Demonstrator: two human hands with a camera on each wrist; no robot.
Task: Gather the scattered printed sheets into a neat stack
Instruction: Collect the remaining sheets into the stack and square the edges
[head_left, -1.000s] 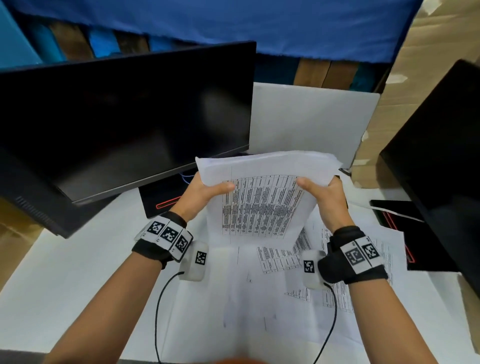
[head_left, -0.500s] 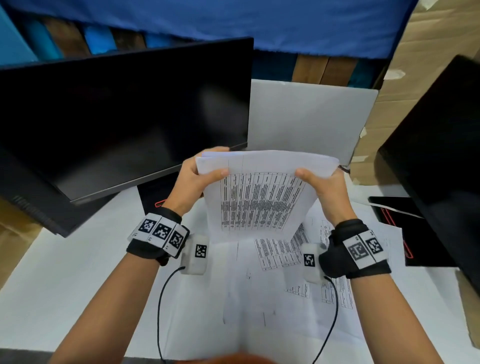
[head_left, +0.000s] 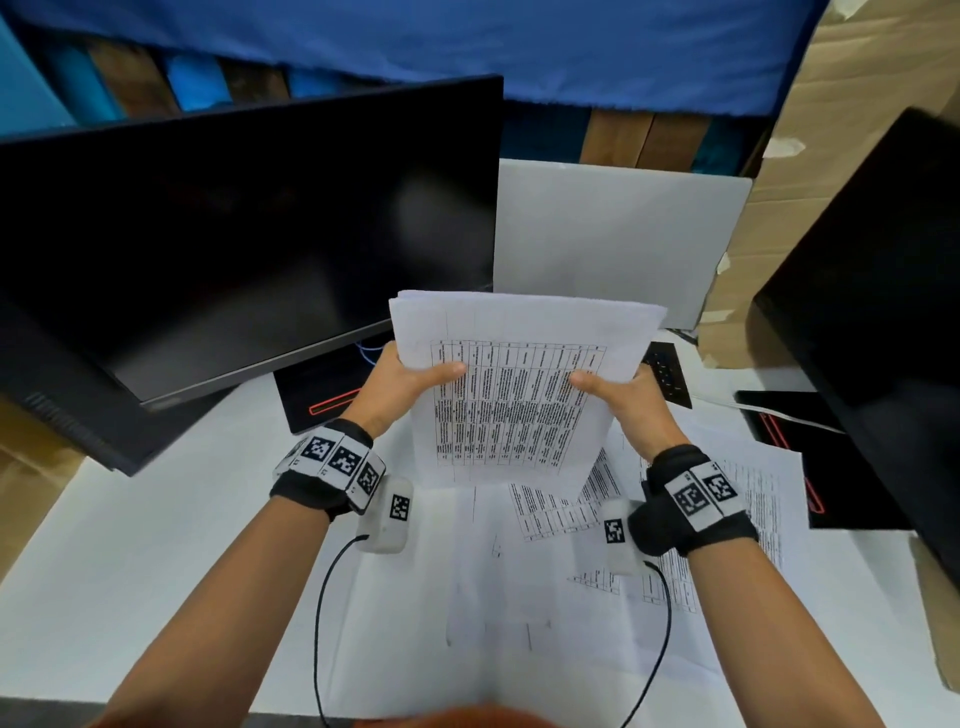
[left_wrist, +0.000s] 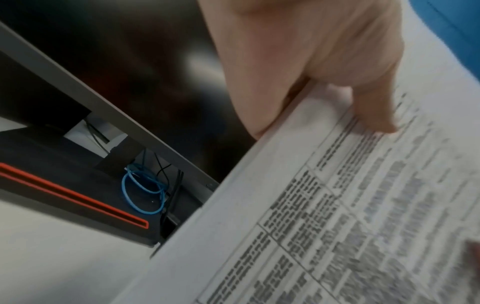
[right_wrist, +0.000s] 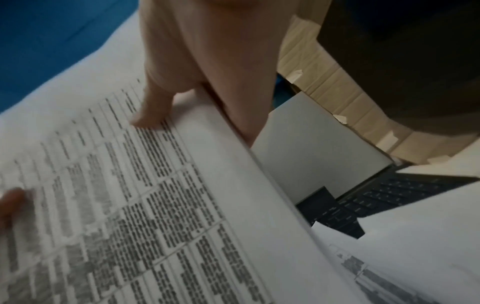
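A stack of printed sheets (head_left: 519, 384) with a table of text on top stands upright on its bottom edge over the desk. My left hand (head_left: 410, 384) grips its left edge, thumb on the front. My right hand (head_left: 618, 395) grips the right edge the same way. The left wrist view shows the thumb (left_wrist: 371, 109) pressed on the stack (left_wrist: 337, 216); in the right wrist view the thumb (right_wrist: 153, 111) lies on the printed page (right_wrist: 155, 195). More printed sheets (head_left: 561, 509) lie scattered flat on the desk under and right of the stack.
A dark monitor (head_left: 234, 249) stands at the left, its black base (head_left: 322, 395) with a red line just behind my left hand. A grey laptop lid (head_left: 613, 239) rises behind the stack. Another black monitor (head_left: 883, 312) and cardboard (head_left: 857, 78) are at the right.
The sheets' top edges have come level into one squared stack. Both hands slid down from near the top corners to the middle of the side edges.
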